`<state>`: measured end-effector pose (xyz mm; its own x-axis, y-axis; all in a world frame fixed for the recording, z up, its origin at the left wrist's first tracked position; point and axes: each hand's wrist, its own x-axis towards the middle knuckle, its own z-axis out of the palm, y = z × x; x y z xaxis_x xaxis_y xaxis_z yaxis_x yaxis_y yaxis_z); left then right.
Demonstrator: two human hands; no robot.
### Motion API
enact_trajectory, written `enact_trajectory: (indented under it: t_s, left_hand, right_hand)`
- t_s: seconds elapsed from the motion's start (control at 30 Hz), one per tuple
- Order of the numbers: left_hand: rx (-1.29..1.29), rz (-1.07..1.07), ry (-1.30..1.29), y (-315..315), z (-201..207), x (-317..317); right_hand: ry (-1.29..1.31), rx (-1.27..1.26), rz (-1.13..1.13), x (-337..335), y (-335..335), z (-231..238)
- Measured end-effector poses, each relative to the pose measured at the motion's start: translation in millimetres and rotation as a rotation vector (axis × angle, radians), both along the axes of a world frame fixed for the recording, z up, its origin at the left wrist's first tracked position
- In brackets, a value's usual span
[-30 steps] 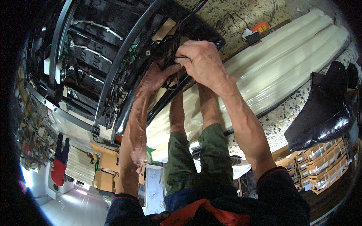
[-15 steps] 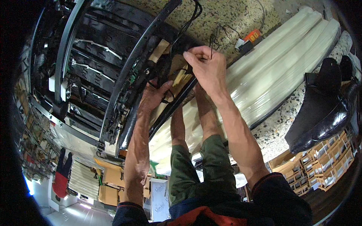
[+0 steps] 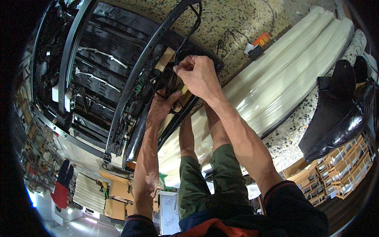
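My left hand (image 3: pixel 161 106) is closed around a looped black cable (image 3: pixel 168 81) at the edge of a black furniture frame (image 3: pixel 124 75); some of its fingertips are hidden behind the loops. Just to the right and farther out, my right hand (image 3: pixel 200 77) pinches, thumb against fingers, at the same cable. From there the cable runs up over the frame's far end toward the floor. Under both hands lies a black-edged part of the frame with bare wood (image 3: pixel 165 59) showing. Springs and white ties (image 3: pixel 103 57) cross the black underside to the left.
Long plastic-wrapped pale pieces (image 3: pixel 284 75) lie at right. Beyond them on the speckled floor sits an orange power socket (image 3: pixel 261 39) with a cord. A shiny black upholstered part (image 3: pixel 335 118) and wooden crates (image 3: pixel 339 170) are at far right. A person in red (image 3: pixel 60 194) stands far left.
My right hand has moved left and closer to my left hand, bringing the cable with it. My left hand stays nearly in place, and the cable loops have shifted.
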<state>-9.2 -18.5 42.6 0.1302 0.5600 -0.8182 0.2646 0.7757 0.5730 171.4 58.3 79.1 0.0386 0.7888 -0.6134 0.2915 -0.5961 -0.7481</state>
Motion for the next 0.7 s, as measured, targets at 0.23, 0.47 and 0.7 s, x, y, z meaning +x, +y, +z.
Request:
enact_trajectory:
  t_s: [0.23, 0.47, 0.7]
  left_hand:
    - [0.034, -0.041, 0.061, 1.3, 8.4, 3.1]
    - [-0.106, -0.075, 0.039, 16.8, 23.9, 10.0]
    - [-0.069, -0.031, -0.045, 5.4, 5.0, -3.4]
  right_hand:
    - [-0.152, 0.336, -0.325, 16.2, 26.2, -7.3]
    - [-0.191, 0.713, -0.187, 52.2, 100.5, -25.2]
    - [-0.351, 0.846, 0.046, 68.2, 120.8, -32.4]
